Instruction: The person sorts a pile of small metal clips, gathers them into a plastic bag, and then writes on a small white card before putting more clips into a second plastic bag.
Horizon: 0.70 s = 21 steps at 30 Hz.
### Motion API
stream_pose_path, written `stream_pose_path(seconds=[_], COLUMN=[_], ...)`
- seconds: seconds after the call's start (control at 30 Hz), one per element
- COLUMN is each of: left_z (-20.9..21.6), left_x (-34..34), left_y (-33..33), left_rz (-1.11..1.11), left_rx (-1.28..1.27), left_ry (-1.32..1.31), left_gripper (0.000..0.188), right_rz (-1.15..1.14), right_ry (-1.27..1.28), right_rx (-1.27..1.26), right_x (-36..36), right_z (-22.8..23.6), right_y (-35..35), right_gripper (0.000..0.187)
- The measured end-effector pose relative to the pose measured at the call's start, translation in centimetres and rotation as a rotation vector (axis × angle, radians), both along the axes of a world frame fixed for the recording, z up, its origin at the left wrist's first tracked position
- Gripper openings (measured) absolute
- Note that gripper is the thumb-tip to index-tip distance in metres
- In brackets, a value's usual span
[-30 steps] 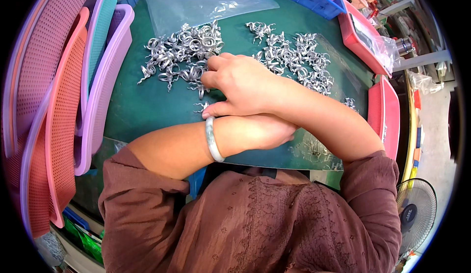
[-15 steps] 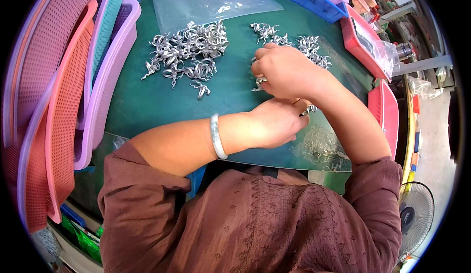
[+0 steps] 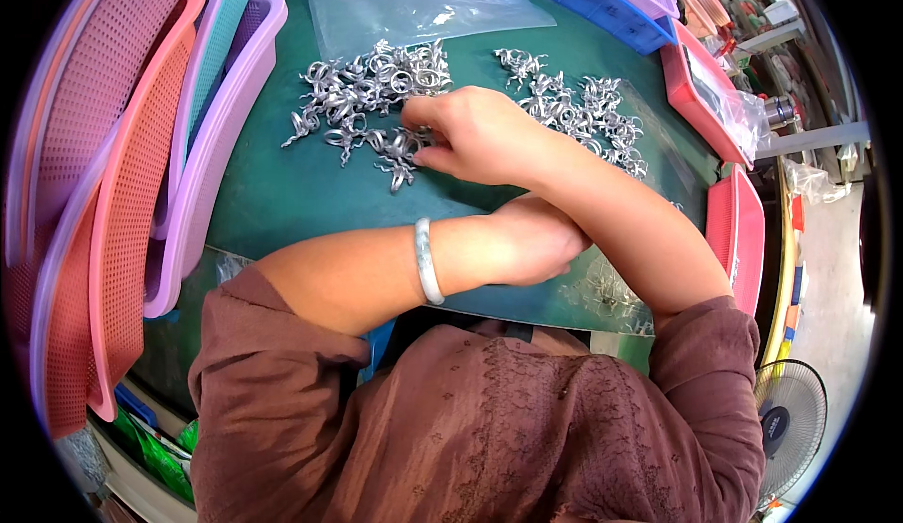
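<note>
Silver rings with wavy, tentacle-like ends lie in a left pile (image 3: 372, 81) and a looser right pile (image 3: 588, 114) on a green table mat (image 3: 310, 203). My right hand (image 3: 475, 137) reaches across to the near right edge of the left pile. Its thumb and forefinger are apart, with rings between and beside them. Below it, my left hand (image 3: 536, 241) is curled near the table's front, a pale bangle (image 3: 427, 261) on its wrist. The right forearm covers its fingertips, so what they hold is hidden.
Perforated plastic baskets, purple (image 3: 221, 137) and orange (image 3: 141, 203), stand along the left. A clear plastic bag (image 3: 423, 1) lies at the back beside a blue crate (image 3: 602, 1). Pink trays (image 3: 738, 241) line the right edge; a fan (image 3: 790, 419) stands lower right.
My right hand has moved left from the right pile to the left pile, its thumb and forefinger now apart. My left hand stays nearly in place, its fingertips now covered by the right forearm.
</note>
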<state>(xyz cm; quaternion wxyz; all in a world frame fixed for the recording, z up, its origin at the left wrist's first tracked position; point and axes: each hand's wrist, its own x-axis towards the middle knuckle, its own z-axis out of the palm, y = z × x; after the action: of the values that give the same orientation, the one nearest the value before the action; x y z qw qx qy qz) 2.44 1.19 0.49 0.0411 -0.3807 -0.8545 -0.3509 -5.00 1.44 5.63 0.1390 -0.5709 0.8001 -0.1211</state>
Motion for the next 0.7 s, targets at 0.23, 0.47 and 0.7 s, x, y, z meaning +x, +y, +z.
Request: stream_pose_path(seconds=[0.23, 0.47, 0.7], left_z=[0.0, 0.4, 0.2], left_x=[-0.1, -0.1, -0.2], left_y=[0.0, 0.0, 0.1], left_rz=[0.014, -0.009, -0.018], left_rx=[-0.012, -0.048, -0.136], left_ry=[0.077, -0.040, -0.075], left_gripper=[0.047, 0.048, 0.049], right_rz=[0.075, -0.050, -0.044], right_ry=[-0.027, -0.225, -0.123], right_rx=[-0.094, -0.122, -0.182], right_x=[-0.6, -0.1, -1.0], right_z=[-0.4, -0.4, -0.7], right_y=[1.6, 1.9, 2.9], right_gripper=[0.029, 0.030, 0.029])
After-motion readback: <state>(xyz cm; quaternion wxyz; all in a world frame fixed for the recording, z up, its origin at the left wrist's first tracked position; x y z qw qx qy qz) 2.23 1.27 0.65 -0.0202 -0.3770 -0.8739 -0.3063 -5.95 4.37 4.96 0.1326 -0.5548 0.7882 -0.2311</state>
